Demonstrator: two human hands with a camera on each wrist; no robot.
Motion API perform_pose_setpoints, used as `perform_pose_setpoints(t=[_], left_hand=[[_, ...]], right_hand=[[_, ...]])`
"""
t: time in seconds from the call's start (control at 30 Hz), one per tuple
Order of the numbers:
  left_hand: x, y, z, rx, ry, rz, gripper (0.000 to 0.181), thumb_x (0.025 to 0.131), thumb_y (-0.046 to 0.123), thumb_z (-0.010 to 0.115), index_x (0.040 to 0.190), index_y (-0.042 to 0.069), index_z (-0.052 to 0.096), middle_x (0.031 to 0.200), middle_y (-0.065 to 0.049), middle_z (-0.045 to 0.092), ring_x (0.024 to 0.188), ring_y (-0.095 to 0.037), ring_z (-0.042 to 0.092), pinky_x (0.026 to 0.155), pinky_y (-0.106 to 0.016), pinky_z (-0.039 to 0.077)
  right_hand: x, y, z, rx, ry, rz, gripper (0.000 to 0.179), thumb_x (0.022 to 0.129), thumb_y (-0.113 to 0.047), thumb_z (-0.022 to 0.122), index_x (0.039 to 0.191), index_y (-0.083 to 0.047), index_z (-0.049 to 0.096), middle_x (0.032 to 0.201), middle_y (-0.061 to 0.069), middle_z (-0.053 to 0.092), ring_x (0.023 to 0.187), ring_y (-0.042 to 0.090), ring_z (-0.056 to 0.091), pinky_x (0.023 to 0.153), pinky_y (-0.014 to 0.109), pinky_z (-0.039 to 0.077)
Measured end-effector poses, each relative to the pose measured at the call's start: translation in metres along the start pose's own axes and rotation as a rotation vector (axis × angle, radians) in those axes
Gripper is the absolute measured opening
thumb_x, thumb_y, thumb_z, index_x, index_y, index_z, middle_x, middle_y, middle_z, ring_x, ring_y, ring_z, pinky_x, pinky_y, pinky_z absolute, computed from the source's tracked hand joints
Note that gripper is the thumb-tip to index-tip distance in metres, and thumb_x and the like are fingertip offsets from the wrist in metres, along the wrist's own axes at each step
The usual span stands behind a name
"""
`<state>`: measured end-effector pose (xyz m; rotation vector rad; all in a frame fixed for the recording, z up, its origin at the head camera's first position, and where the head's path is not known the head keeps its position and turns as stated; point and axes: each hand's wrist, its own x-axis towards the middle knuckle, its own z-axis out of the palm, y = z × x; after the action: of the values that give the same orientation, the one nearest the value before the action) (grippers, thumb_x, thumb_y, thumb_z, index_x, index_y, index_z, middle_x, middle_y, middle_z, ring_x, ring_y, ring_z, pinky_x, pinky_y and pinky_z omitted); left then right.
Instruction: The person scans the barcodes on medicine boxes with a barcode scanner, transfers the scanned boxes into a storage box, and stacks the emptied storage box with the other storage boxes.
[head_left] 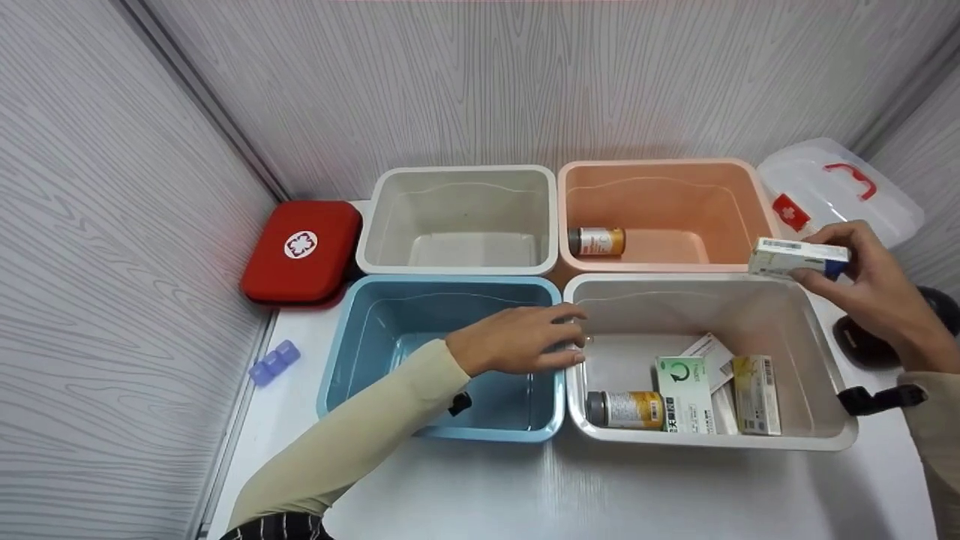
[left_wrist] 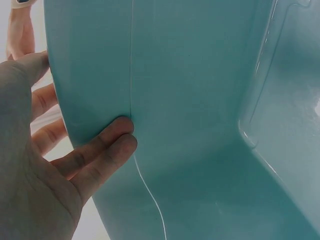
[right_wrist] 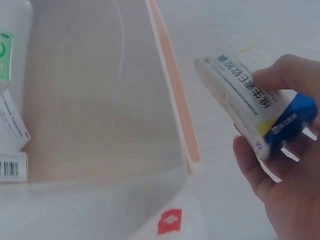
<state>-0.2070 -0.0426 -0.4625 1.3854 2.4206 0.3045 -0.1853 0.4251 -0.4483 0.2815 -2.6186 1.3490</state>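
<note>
My right hand (head_left: 874,292) grips a white medicine box (head_left: 799,256) between thumb and fingers, above the back right corner of the front right light-grey bin (head_left: 720,442). In the right wrist view the same medicine box (right_wrist: 245,100) shows a blue and yellow end. My left hand (head_left: 529,341) lies over the rims where the blue bin (head_left: 442,279) meets the grey one, its fingers loosely bent. Two of its fingertips (left_wrist: 122,135) rest against the blue bin's wall (left_wrist: 190,90) in the left wrist view. Inside the grey bin lie a pill bottle (head_left: 626,409), a green-and-white box (head_left: 686,394) and a yellowish box (head_left: 756,395).
Behind stand an off-white bin (head_left: 457,271) and a peach bin (head_left: 667,267) holding a bottle (head_left: 598,241). A red first-aid case (head_left: 300,251) and a purple pill organizer (head_left: 274,364) sit at the left. A clear lidded box (head_left: 847,187) with a red handle stands back right.
</note>
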Motion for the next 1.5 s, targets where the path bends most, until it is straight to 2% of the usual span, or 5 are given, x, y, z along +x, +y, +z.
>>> perform_pose_setpoints(t=[0.4,0.67,0.9,1.2,1.5], left_hand=[[0.002,0.0,0.001,0.009,-0.002,-0.002,0.049,0.116,0.053,0.042,0.147,0.024,0.065,0.172,-0.004,0.043,0.149,-0.023,0.055,0.125,-0.042,0.047],[0.002,-0.001,0.002,0.013,-0.005,-0.003,0.05,0.116,0.054,0.041,0.148,0.024,0.064,0.172,-0.005,0.043,0.149,-0.024,0.055,0.126,-0.043,0.046],[0.002,-0.001,0.002,0.012,0.002,-0.006,0.049,0.115,0.054,0.042,0.148,0.025,0.064,0.172,-0.004,0.044,0.149,-0.024,0.056,0.125,-0.043,0.047],[0.001,0.0,0.002,0.012,0.003,-0.003,0.049,0.115,0.054,0.042,0.147,0.025,0.065,0.172,-0.003,0.043,0.149,-0.024,0.055,0.125,-0.043,0.047],[0.002,-0.001,0.003,0.014,0.006,0.003,0.048,0.116,0.053,0.043,0.147,0.023,0.065,0.172,-0.005,0.044,0.147,-0.024,0.057,0.125,-0.042,0.047]], right_hand=[[-0.031,0.058,-0.025,0.408,0.19,0.269,0.034,0.109,-0.007,0.065,0.136,-0.025,0.055,0.108,-0.009,0.065,0.049,0.008,0.048,0.038,0.03,0.026],[-0.065,0.096,-0.017,0.712,0.321,0.375,0.031,0.109,-0.005,0.064,0.138,-0.013,0.058,0.132,-0.003,0.045,0.109,0.007,0.06,0.083,0.015,0.062],[-0.088,0.114,0.004,0.924,0.359,0.419,0.026,0.108,0.001,0.063,0.13,-0.012,0.06,0.118,-0.001,0.059,0.095,0.01,0.073,0.076,0.022,0.064],[-0.109,0.128,0.026,0.867,0.417,0.581,0.032,0.106,-0.015,0.072,0.133,-0.023,0.057,0.123,-0.008,0.054,0.095,0.003,0.066,0.072,0.019,0.06],[-0.098,0.121,0.006,1.057,0.407,0.383,0.027,0.108,0.007,0.057,0.13,-0.009,0.06,0.127,0.0,0.056,0.102,0.013,0.07,0.079,0.025,0.065]])
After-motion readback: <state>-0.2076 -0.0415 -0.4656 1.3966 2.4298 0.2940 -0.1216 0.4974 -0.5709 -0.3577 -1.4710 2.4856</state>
